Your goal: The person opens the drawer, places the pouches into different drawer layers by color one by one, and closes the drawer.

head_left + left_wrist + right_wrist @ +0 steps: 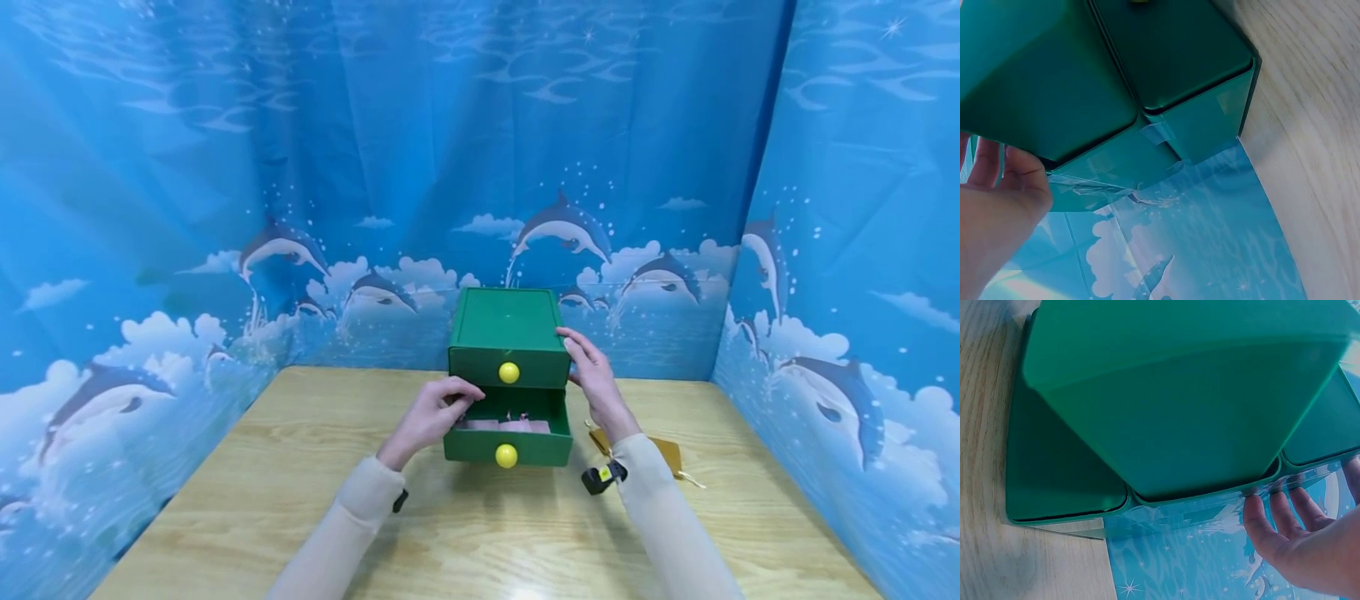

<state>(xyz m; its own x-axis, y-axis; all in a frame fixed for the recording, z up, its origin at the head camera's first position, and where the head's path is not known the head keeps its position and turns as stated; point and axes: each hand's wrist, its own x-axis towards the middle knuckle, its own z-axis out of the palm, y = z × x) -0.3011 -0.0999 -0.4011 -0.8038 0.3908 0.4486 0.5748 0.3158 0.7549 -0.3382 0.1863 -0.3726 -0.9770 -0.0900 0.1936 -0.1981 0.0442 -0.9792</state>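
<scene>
A green cabinet (pixel 510 317) with yellow knobs stands at the table's back. Its drawer (pixel 471 452) below the top one is pulled out and holds pale pink pieces (pixel 525 426) with small items on them, too small to make out. My left hand (pixel 431 414) bends over this drawer's left edge, thumb and forefinger above the inside. From the left wrist, the hand (pixel 1004 200) shows with its fingertips hidden by the drawer, so anything between them is out of sight. Fingers extended, my right hand (pixel 592 375) touches the cabinet's right side.
A brown pouch (pixel 667 454) with pale strings lies on the table (pixel 315 467), partly under my right forearm. Blue curtains (pixel 420 208) printed with dolphins hang behind and at the sides.
</scene>
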